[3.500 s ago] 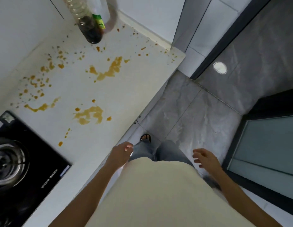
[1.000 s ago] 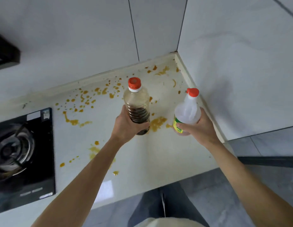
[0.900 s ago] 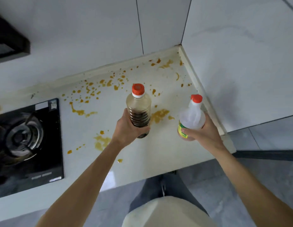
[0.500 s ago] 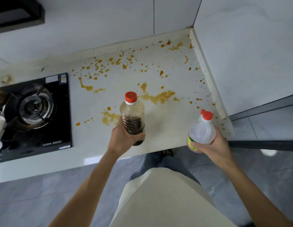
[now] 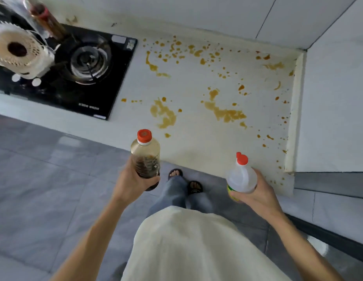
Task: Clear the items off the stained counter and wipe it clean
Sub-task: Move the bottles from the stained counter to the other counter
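Observation:
My left hand [image 5: 132,182] grips a clear bottle of dark sauce [image 5: 145,157] with a red cap, held upright in front of the counter's front edge. My right hand [image 5: 255,192] holds a white plastic bottle [image 5: 241,176] with a red cap and a green label, near the counter's right front corner. Both bottles are off the white counter [image 5: 197,142], which carries orange-brown stains [image 5: 225,113] in splashes and drops across its surface.
A black gas hob [image 5: 85,63] is set into the counter at the left, with a white fan-like appliance [image 5: 16,51] and a bottle [image 5: 44,19] beside it. White tiled walls close the back and right. Grey floor tiles and my sandalled feet [image 5: 184,179] lie below.
I lifted both bottles off the counter and drew them back toward me, past the front edge. The view has swung left, bringing the hob and fan into sight.

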The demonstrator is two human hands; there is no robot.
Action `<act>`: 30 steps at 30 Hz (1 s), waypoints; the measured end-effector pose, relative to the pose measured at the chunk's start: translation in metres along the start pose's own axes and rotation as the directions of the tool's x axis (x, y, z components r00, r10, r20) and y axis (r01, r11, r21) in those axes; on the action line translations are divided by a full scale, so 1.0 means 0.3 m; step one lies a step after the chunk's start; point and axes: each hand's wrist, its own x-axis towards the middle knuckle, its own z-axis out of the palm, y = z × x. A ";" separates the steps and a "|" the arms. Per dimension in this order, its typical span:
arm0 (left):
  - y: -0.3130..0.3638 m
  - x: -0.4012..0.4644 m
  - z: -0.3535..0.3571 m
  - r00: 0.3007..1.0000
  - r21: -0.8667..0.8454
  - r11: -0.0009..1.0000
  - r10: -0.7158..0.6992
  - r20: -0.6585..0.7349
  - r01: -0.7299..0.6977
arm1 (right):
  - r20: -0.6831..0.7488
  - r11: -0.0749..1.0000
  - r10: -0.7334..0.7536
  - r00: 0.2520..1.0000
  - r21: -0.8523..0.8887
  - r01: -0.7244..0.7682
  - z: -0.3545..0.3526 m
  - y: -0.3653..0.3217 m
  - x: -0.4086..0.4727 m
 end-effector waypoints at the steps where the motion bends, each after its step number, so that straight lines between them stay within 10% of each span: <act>1: -0.050 -0.042 -0.007 0.999 -0.023 0.999 -0.037 -0.028 0.036 | 0.024 0.999 -0.030 0.999 -0.043 0.031 0.016 -0.026 0.019; 14: -0.708 -0.680 0.036 0.763 -0.388 0.760 -0.618 -0.186 0.521 | 0.448 0.882 -0.308 0.839 -0.196 0.429 0.527 -0.559 0.077; 30: -1.140 -0.713 -0.321 0.570 -0.677 0.555 -0.786 -0.239 0.483 | 0.632 0.803 -0.180 0.754 -0.348 0.484 1.133 -0.779 -0.052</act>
